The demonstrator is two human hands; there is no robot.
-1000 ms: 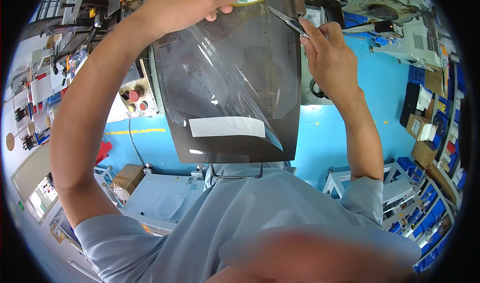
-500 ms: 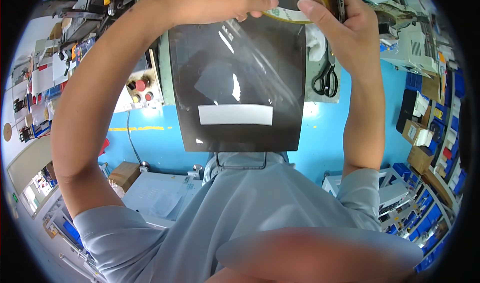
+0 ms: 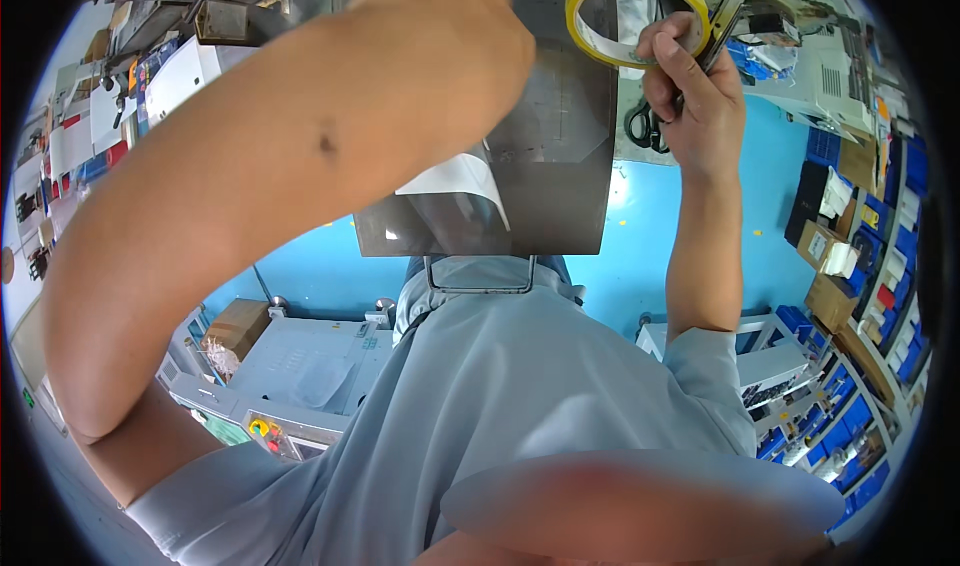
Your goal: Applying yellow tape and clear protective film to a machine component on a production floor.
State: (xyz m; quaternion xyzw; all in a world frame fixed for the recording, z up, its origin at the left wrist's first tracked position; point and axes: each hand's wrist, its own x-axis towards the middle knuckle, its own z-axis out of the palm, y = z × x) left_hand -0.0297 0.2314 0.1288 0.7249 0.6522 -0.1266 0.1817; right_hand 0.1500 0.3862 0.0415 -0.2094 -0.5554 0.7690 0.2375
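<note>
In my right hand (image 3: 695, 96) is a roll of yellow tape (image 3: 580, 31), its ring pinched near the fingertips. A slim tool with a bright metal blade (image 3: 738, 1) is also in that hand; its kind is unclear. My left hand (image 3: 450, 41) is over the far left part of a dark flat panel (image 3: 565, 181), its back toward me and its fingers hidden. A glossy clear film (image 3: 450, 221) lies on the panel's near part, with a curved edge. The white strip (image 3: 455, 178) there is partly covered by my left forearm.
Black-handled scissors (image 3: 643, 128) lie on the table right of the panel. A wire handle (image 3: 480, 288) stands at the panel's near edge. A grey cabinet (image 3: 310, 366) and a cardboard box (image 3: 238, 328) are at left; shelves with blue bins (image 3: 850, 426) line the right.
My left hand has moved off the tape roll, and its forearm now crosses the panel. The right hand has lowered with the roll and tool. The film has shifted over the white strip.
</note>
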